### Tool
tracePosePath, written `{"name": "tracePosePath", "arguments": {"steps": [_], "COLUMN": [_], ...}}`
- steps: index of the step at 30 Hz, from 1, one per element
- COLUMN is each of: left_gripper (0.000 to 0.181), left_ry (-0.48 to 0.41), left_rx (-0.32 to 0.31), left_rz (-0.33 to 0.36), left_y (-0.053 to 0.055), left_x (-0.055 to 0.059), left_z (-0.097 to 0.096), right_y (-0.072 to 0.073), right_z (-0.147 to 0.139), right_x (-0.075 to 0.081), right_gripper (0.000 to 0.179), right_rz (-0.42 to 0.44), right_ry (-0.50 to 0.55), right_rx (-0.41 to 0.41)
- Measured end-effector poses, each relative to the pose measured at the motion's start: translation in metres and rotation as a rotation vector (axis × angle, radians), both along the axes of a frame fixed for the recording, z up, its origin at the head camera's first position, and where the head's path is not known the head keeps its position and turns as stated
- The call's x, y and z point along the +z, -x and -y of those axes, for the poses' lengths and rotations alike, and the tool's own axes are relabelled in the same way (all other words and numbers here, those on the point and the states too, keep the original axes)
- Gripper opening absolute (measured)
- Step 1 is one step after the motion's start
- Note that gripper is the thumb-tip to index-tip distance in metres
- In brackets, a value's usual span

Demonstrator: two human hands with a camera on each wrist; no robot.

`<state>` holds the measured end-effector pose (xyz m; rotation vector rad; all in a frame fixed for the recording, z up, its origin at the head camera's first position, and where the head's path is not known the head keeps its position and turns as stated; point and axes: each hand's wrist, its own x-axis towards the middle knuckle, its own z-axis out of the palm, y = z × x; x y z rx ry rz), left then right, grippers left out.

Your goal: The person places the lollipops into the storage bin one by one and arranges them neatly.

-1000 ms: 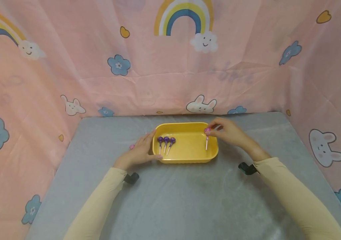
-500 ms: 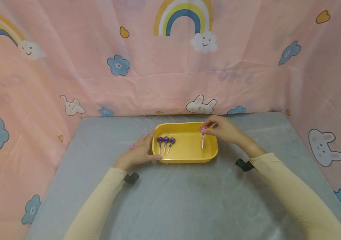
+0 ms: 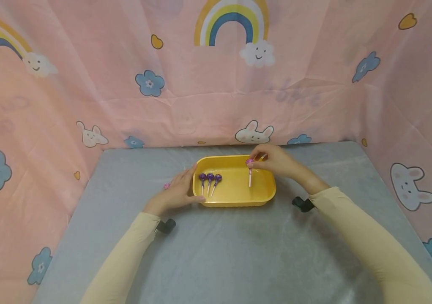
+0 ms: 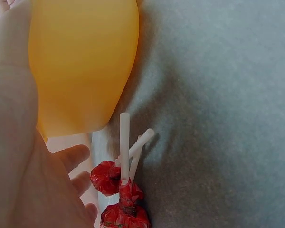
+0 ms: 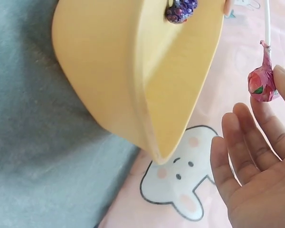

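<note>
My right hand (image 3: 277, 161) pinches a pink-wrapped lollipop (image 3: 250, 162) by its candy head between thumb and index finger. The white stick hangs down over the yellow tray (image 3: 235, 203), and the other fingers lie loosely spread in the right wrist view. Three purple-wrapped lollipops (image 3: 210, 177) lie side by side at the tray's left end. Against that end rests my left hand (image 3: 178, 189), its fingers extended along the outside and the thumb at the front rim. Below the left palm, the left wrist view has red-wrapped lollipops (image 4: 126, 216) with three white sticks, mostly hidden from the head view.
A grey cloth covers the table (image 3: 231, 253). Pink patterned curtain (image 3: 216, 101) hangs close behind the tray and along both sides. Dark wrist cameras (image 3: 302, 204) stick out below each wrist.
My right hand has moved left over the tray, carrying the pink lollipop from near the right end toward the middle. The left hand and the purple lollipops have stayed put.
</note>
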<state>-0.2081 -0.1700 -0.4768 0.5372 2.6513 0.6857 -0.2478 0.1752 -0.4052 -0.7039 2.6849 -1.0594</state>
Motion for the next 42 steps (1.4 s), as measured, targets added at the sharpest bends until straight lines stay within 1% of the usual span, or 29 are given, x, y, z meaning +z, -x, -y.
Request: {"name": "tracePosePath", "arguments": {"steps": [3,9,15,20,27,34,42], "left_gripper": [0.118,0.118,0.119,0.119,0.119,0.119,0.119], "left_ry": [-0.002,-0.010,-0.013,-0.019,-0.007,-0.005,0.001], "left_rx": [-0.002,-0.002,-0.002,0.000,-0.005,-0.006,-0.003], "left_rz": [0.000,0.006,0.006,0.007,-0.001,0.002,0.002], "left_y": [0.000,-0.001,-0.002,-0.002,-0.001,-0.001,-0.001], "left_x": [0.000,0.001,0.002,0.002,0.000,0.001,0.002], "left_z": [0.000,0.000,0.000,-0.001,-0.001,-0.001,-0.002], "right_y": [0.002,0.004,0.008,0.009,0.011,0.011,0.012], "right_z": [0.005,0.013,0.021,0.028,0.036,0.043,0.052], "right_x": [0.000,0.000,-0.002,-0.003,-0.011,-0.017,-0.026], "right_gripper": [0.021,0.019,0.021,0.022,0.022,0.023,0.024], "right_rz": [0.004,0.031,0.055,0.058,0.095,0.138,0.154], "right_ry": [0.006,-0.004,-0.026,-0.043,-0.038,-0.037,-0.024], "right_rx": [0.010,0.004,0.000,-0.004,-0.010,-0.036,-0.024]}}
